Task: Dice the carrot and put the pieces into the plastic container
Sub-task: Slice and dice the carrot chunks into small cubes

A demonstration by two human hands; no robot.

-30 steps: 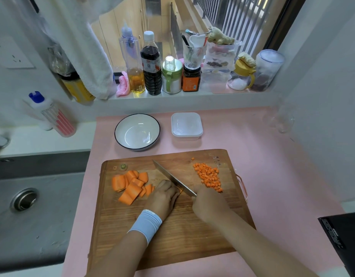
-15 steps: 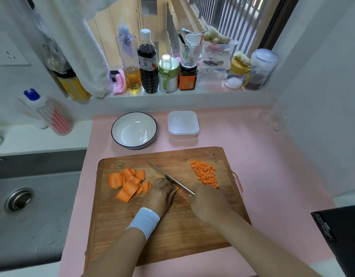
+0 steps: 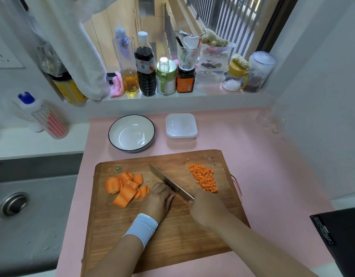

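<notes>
Mid-dicing on my board (image 3: 172, 236); the container (image 3: 181, 126) sits empty on the counter (image 3: 272, 166) behind it. My right hand (image 3: 206, 208) grips the knife (image 3: 168, 181), and my left hand (image 3: 156, 200) claws down on a mostly hidden strip. Slabs (image 3: 125, 186) are on the left, dice (image 3: 204, 177) on the right. Next it's probably more cuts, fingertips tucked.

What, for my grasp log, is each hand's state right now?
Left hand: fingers curled beside the knife; what they hold is hidden.
Right hand: closed round the knife handle.
</notes>
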